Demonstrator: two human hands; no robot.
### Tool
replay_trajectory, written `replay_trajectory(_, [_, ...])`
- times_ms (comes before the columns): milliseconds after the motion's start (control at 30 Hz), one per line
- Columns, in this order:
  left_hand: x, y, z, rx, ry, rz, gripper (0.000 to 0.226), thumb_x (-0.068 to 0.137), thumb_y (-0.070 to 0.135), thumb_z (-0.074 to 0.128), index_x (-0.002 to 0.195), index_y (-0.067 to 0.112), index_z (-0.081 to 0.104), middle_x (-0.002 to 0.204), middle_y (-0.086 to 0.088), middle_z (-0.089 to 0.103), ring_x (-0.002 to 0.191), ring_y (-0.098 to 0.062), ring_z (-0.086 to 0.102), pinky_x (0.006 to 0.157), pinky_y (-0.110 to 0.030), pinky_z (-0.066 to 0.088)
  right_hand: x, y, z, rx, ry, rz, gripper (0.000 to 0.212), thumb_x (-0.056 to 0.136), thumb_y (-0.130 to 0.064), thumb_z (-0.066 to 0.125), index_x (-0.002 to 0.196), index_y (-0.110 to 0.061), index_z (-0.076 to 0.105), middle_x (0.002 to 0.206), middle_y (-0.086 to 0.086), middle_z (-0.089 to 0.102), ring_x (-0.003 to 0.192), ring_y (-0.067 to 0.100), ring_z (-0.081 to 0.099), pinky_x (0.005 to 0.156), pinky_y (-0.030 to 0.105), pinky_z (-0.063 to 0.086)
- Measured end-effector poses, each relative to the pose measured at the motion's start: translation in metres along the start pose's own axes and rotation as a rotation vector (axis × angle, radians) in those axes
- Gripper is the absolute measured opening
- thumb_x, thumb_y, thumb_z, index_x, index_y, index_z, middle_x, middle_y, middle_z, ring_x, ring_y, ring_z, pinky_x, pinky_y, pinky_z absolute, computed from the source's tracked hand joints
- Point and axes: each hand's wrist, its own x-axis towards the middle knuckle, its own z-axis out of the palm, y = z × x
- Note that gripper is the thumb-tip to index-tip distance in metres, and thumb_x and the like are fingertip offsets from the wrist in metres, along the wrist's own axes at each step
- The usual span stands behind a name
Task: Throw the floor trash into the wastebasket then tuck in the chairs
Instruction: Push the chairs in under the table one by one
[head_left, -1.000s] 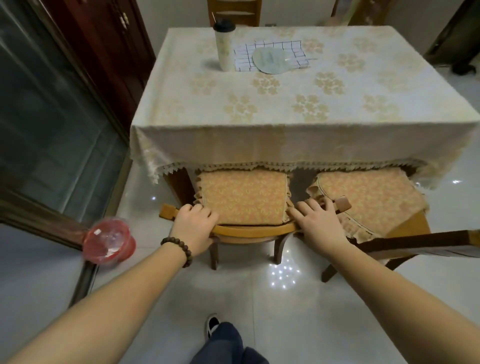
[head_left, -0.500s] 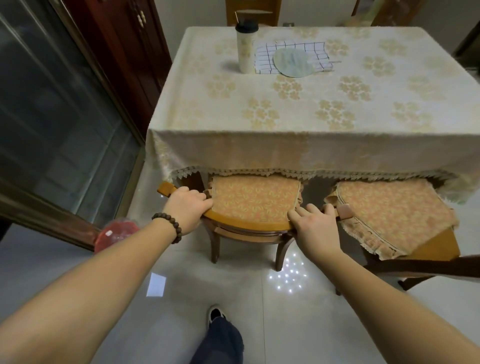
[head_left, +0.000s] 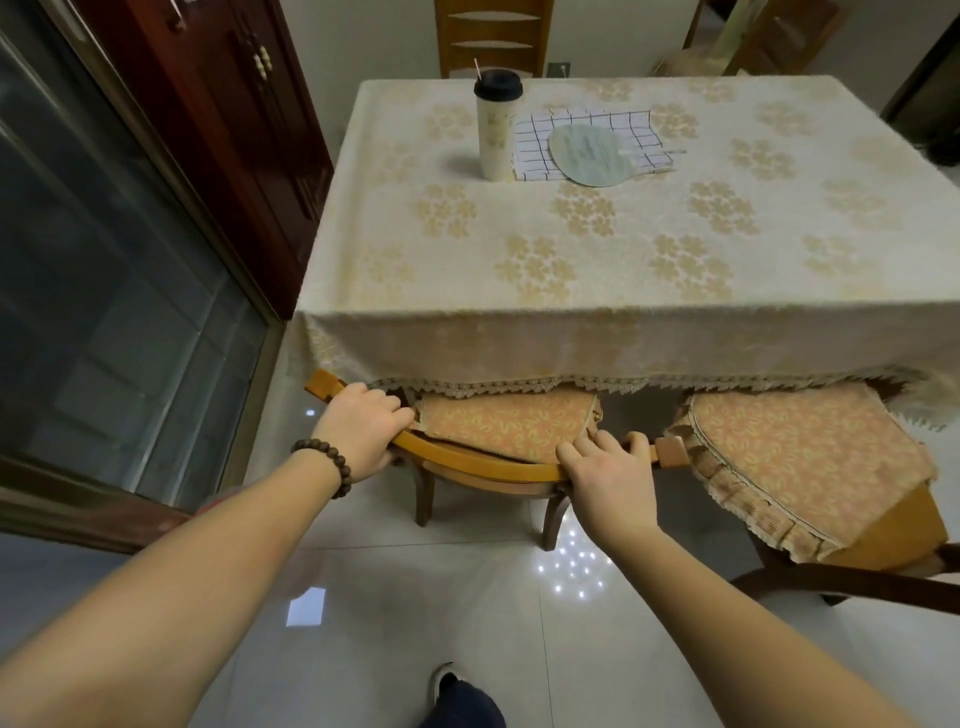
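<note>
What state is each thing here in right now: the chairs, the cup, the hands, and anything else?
Left hand: closed on the chair back.
Right hand: closed on the chair back.
Left chair: seat mostly under the table.
Right chair: angled, seat sticking out.
Lidded cup: upright, lid on.
Round fan: flat on the checked cloth.
Tablecloth: spread, draping over the edge.

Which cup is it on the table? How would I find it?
Look at the table with the flowery cream cloth. Near its far edge lies a checked cloth with a round pale fan on it. The cup stands just left of them: tall, cream, with a black lid, the only upright thing there.
</note>
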Motion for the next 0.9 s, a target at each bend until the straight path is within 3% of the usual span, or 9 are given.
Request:
replay_trajectory(133, [0.016,0.0,-0.003,0.0,-0.01,-0.016,0.023,0.073,0.039,0.07,0.086,0.022,0.062,0.078,0.003,0.062,0.077,-0.021,0.061,0.069,-0.033,0.042,0.017,0.015,-0.001,-0.002,0.07,-0.023,0.033,0.056,-0.009,0.083,0.077,-0.018,0.058,0.066,-0.001,0.061,0.067,0.027,0.052,0.075,0.042,0.042])
replay_trajectory(300, [0.045,0.017,-0.011,-0.024,-0.035,-0.102,0.023,0.081,0.036,0.057,0.1,0.023,0.056,0.097,0.003,0.061,0.095,-0.021,0.057,0.08,-0.033,0.038,0.043,0.052,0.003,-0.06,0.014,-0.04,0.031,0.061,-0.015,0.08,0.08,-0.022,0.056,0.072,-0.004,0.061,0.073,0.025,0.052,0.077,0.042,0.035])
replay_trajectory(467, [0.077,0.036,-0.02,-0.038,-0.064,-0.165,0.022,0.084,0.036,0.054,0.101,0.023,0.053,0.099,0.002,0.06,0.095,-0.022,0.056,0.081,-0.036,0.038,0.071,0.089,-0.003,-0.041,-0.042,-0.048,0.025,0.066,-0.018,0.077,0.075,-0.023,0.055,0.069,-0.005,0.059,0.073,0.025,0.055,0.079,0.045,0.038])
replay_trajectory(667, [0.112,0.032,-0.025,-0.045,-0.117,-0.231,0.02,0.084,0.035,0.055,0.101,0.025,0.05,0.099,0.001,0.058,0.095,-0.022,0.055,0.081,-0.037,0.038,0.107,0.115,-0.007,-0.004,-0.095,-0.092,0.011,0.081,-0.019,0.064,0.088,-0.024,0.056,0.083,-0.002,0.062,0.087,0.025,0.053,0.085,0.044,0.034])
replay_trajectory(800, [0.131,0.016,-0.025,-0.025,-0.144,-0.285,0.028,0.082,0.039,0.059,0.105,0.026,0.05,0.105,0.002,0.058,0.102,-0.021,0.055,0.085,-0.038,0.037,0.133,0.112,-0.009,-0.011,-0.111,-0.093,0.021,0.075,-0.017,0.069,0.078,-0.024,0.05,0.075,-0.001,0.058,0.08,0.027,0.052,0.079,0.043,0.035])
replay_trajectory(900, [0.14,0.0,-0.024,-0.016,-0.155,-0.302,0.031,0.08,0.041,0.058,0.105,0.025,0.051,0.105,0.002,0.058,0.104,-0.021,0.055,0.084,-0.037,0.037,0.152,0.109,-0.007,-0.012,-0.12,-0.103,0.014,0.08,-0.015,0.062,0.084,-0.022,0.05,0.083,0.0,0.059,0.087,0.027,0.051,0.081,0.042,0.032])
